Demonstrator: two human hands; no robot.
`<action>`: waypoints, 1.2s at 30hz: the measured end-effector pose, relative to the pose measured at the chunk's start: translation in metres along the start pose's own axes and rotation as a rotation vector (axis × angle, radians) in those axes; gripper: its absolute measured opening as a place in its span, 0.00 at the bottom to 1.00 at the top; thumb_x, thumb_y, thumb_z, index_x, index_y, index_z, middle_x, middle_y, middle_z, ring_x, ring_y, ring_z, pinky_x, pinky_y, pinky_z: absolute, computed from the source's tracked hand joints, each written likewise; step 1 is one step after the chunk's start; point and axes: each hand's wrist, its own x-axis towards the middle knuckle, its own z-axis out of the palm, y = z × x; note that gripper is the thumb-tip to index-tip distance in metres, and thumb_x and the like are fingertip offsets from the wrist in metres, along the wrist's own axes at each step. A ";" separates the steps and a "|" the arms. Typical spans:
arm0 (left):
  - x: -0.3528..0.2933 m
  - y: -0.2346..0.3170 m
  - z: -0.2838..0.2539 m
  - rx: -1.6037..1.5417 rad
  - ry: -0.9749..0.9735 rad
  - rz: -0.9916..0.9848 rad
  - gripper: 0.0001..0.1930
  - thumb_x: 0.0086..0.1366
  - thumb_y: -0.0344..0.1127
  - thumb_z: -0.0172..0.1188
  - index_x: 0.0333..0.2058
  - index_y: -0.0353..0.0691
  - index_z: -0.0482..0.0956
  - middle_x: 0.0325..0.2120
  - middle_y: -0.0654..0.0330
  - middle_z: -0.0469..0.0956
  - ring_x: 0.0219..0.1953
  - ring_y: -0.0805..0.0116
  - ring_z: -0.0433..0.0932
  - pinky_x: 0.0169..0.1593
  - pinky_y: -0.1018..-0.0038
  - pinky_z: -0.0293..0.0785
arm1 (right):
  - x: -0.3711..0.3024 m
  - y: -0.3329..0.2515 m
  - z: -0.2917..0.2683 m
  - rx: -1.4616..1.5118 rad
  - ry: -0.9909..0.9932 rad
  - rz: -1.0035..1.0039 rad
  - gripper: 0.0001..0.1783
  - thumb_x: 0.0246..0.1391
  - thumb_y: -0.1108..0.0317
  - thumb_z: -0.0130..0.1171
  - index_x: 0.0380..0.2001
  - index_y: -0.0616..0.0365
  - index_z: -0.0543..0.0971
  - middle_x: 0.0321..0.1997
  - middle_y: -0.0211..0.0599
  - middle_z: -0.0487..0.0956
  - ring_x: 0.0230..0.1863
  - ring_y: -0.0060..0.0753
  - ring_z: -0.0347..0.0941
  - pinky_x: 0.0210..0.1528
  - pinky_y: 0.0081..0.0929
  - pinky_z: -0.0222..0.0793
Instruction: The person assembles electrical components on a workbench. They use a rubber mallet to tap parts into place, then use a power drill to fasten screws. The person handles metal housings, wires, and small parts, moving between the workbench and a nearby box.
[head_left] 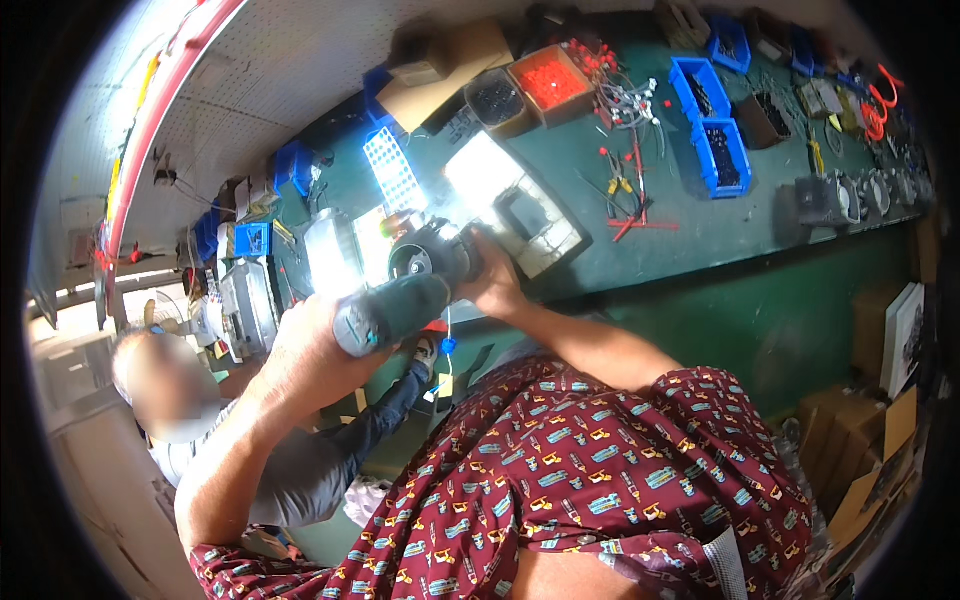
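My left hand (318, 345) is closed around the grip of a dark power screwdriver (395, 315), its thick end toward me. The tool's front end lies over a dark round motor-like housing (435, 250), and whether they touch I cannot tell. My right hand (490, 278) grips that housing from its right side, fingers wrapped behind it. Inside its open round face sits a pale centre part. Below hangs a thin cord with a blue piece (449, 345). A white block with a dark recess (535, 220) lies on the green bench just beyond my right hand.
On the bench (640, 262) stand a box of red parts (552, 82), blue bins (722, 160), yellow-handled pliers (620, 183) and a row of metal housings (860, 198). A white perforated tray (392, 170) lies at the back. Another person (300, 480) sits at left; cardboard boxes (845, 430) stand at right.
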 end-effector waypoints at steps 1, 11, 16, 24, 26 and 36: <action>0.000 -0.003 0.002 -0.080 0.044 0.011 0.17 0.57 0.35 0.71 0.45 0.37 0.84 0.29 0.55 0.84 0.30 0.71 0.81 0.40 0.69 0.80 | 0.003 -0.005 -0.004 -0.009 -0.019 0.015 0.59 0.26 0.58 0.82 0.63 0.70 0.66 0.58 0.59 0.73 0.60 0.60 0.71 0.64 0.45 0.67; -0.024 -0.019 0.023 -0.035 0.167 0.117 0.16 0.53 0.44 0.72 0.35 0.39 0.83 0.27 0.47 0.83 0.33 0.46 0.84 0.40 0.59 0.80 | -0.001 -0.040 -0.016 0.896 -0.178 0.377 0.45 0.42 0.79 0.75 0.63 0.67 0.63 0.55 0.41 0.77 0.57 0.34 0.74 0.61 0.31 0.70; 0.005 -0.025 0.015 -0.035 0.084 0.157 0.14 0.54 0.41 0.72 0.35 0.39 0.84 0.26 0.48 0.83 0.33 0.48 0.84 0.40 0.58 0.80 | 0.007 -0.016 -0.035 0.495 -0.270 0.167 0.45 0.46 0.77 0.75 0.64 0.64 0.61 0.57 0.41 0.76 0.58 0.34 0.75 0.62 0.33 0.71; 0.027 0.013 -0.008 0.225 0.079 0.244 0.16 0.55 0.45 0.70 0.35 0.39 0.86 0.32 0.45 0.84 0.40 0.47 0.84 0.47 0.58 0.80 | 0.017 -0.007 -0.046 0.068 -0.366 -0.046 0.31 0.46 0.71 0.74 0.55 0.59 0.75 0.58 0.40 0.77 0.56 0.32 0.74 0.58 0.31 0.72; 0.029 0.012 -0.021 0.028 -0.020 0.113 0.20 0.54 0.47 0.71 0.38 0.37 0.85 0.34 0.43 0.84 0.41 0.48 0.84 0.47 0.60 0.80 | 0.017 -0.014 -0.046 0.203 -0.318 0.093 0.32 0.44 0.72 0.72 0.54 0.60 0.73 0.52 0.39 0.78 0.52 0.31 0.76 0.55 0.31 0.73; -0.026 -0.045 0.021 -0.526 0.468 0.381 0.14 0.60 0.32 0.70 0.44 0.38 0.80 0.33 0.59 0.82 0.36 0.69 0.80 0.44 0.69 0.78 | 0.016 -0.047 -0.057 -0.068 -0.227 0.083 0.33 0.43 0.69 0.74 0.54 0.61 0.72 0.49 0.43 0.79 0.52 0.37 0.76 0.55 0.36 0.72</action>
